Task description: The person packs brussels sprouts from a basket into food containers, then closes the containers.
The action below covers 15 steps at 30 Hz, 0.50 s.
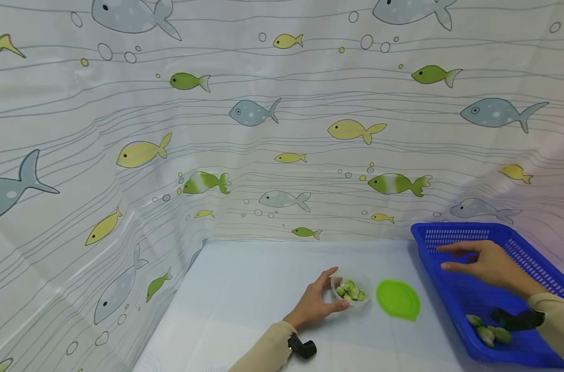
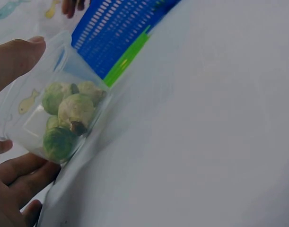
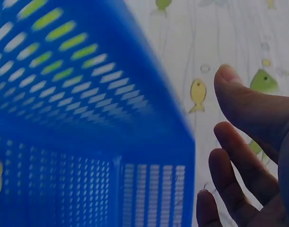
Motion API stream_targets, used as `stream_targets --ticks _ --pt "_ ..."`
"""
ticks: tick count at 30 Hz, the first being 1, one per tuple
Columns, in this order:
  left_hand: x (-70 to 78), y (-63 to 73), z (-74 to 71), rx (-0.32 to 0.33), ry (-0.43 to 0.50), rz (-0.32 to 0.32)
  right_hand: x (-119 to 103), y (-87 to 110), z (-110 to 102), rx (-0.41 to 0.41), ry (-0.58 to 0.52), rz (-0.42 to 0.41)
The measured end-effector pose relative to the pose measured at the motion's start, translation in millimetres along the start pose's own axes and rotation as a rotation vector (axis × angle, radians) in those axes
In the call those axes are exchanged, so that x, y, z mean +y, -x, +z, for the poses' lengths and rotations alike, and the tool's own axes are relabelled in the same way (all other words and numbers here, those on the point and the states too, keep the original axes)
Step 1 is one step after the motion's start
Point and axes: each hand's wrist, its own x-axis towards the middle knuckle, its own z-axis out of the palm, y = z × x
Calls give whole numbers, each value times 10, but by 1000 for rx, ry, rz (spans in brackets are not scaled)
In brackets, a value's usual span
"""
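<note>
1. The clear, round plastic container (image 1: 364,283) stands on the white tabletop (image 1: 258,279), well in from its left edge and near the basket side. It holds several pale-green Brussels sprouts (image 1: 350,290).
2. The left hand (image 1: 315,305) holds this container from its left side, thumb at the near rim and fingers toward the far side.
3. The right hand (image 1: 488,262) is over the blue perforated plastic basket (image 1: 463,297), its thumb and fingers spread apart with nothing between them. More green sprouts (image 1: 486,336) lie in the basket's near left corner.
4. The bright green, round plastic lid (image 1: 398,298) lies flat between the container and the basket's left edge, apart from both.
5. The container is probably light, smooth and slightly flexible; a gentle hold on opposite walls below the rim should suit, since squeezing could bow it.
6. The sprouts look light and firm, likely to roll; pinch each across its widest part. Outer leaves might peel if rubbed.
7. No brand, label or writing can be read on the container, lid or basket; the backdrop sheet (image 1: 244,173) carries only printed fish, bubbles and lines.
</note>
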Motion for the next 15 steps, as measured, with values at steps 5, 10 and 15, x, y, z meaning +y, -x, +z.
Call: stream_targets --ticks 5,10,15 --pt "10 4 -15 -1 -4 -13 269 128 -32 -76 -30 -19" --pt "23 11 -38 7 2 -14 521 222 -29 -257 -113 -138" --pt "12 11 -38 6 3 -3 673 282 -5 -371 -127 -74"
